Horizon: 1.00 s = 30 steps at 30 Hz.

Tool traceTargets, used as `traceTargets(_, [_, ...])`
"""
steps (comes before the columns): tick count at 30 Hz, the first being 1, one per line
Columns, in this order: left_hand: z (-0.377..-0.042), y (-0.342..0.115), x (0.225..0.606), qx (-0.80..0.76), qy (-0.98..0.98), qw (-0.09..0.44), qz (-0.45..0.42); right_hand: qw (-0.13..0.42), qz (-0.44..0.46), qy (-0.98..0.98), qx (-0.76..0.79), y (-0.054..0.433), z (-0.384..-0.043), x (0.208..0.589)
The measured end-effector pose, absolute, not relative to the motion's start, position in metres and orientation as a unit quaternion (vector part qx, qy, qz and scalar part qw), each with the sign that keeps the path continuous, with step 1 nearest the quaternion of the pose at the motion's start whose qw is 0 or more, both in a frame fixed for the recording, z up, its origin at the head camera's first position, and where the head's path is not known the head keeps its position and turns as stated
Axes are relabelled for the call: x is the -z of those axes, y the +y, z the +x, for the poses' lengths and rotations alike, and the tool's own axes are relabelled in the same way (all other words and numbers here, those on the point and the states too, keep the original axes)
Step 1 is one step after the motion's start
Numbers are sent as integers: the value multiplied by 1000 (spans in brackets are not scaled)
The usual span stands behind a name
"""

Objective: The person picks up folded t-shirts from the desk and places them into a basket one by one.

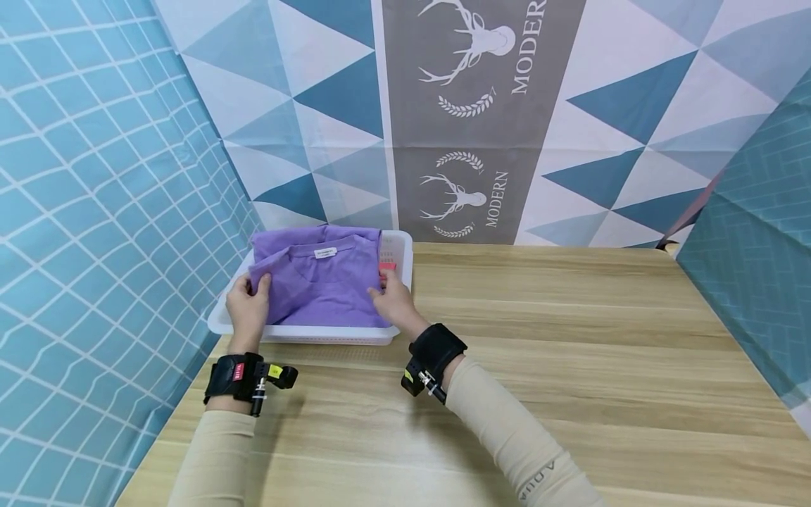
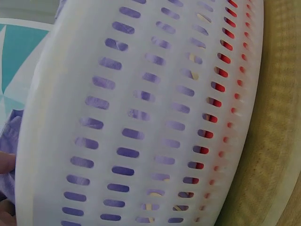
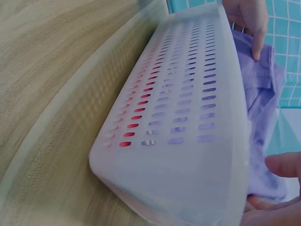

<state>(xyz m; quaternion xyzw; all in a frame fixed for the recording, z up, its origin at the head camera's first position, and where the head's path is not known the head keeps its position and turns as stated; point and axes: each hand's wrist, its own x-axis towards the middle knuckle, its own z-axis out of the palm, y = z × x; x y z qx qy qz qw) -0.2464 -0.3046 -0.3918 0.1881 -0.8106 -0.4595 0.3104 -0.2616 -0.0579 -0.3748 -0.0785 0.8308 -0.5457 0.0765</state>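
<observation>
A purple shirt [image 1: 323, 282] with a white neck label lies folded in a white plastic basket [image 1: 329, 335]. Its left edge is pinched by my left hand [image 1: 247, 303], thumb on top of the cloth; the right wrist view also shows this hand [image 3: 251, 19] at the far end. At the shirt's opposite edge, my right hand [image 1: 394, 301] holds the cloth between thumb and fingers. Close up, the right thumb and fingers [image 3: 282, 165] lie around the purple fabric [image 3: 263, 174]. The left wrist view mostly shows the basket's slotted wall [image 2: 141, 94].
Something red [image 1: 388, 267] lies inside the basket under the shirt, showing through its lower slots. The basket stands on a wood-grain table [image 1: 570, 366], near the blue gridded curtain [image 1: 114, 211] on the left. A patterned cloth [image 1: 342, 105] hangs behind.
</observation>
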Motion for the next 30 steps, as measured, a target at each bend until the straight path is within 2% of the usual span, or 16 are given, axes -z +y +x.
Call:
traceTargets(11, [-247, -310, 395, 441, -836, 268, 187, 165, -45, 833, 526, -63, -248, 368])
traceTargets(16, [-248, -311, 394, 401, -867, 239, 174, 168, -47, 843, 508, -67, -244, 365])
traceTargets(19, [-248, -311, 391, 344, -905, 192, 157, 163, -39, 852, 496, -72, -244, 363])
traceTargets(26, [-248, -313, 385, 156, -972, 38, 171, 143, -23, 898, 416, -86, -248, 363])
traceTargets(30, [-249, -312, 384, 107, -975, -12, 195, 139, -14, 928, 344, -95, -252, 366])
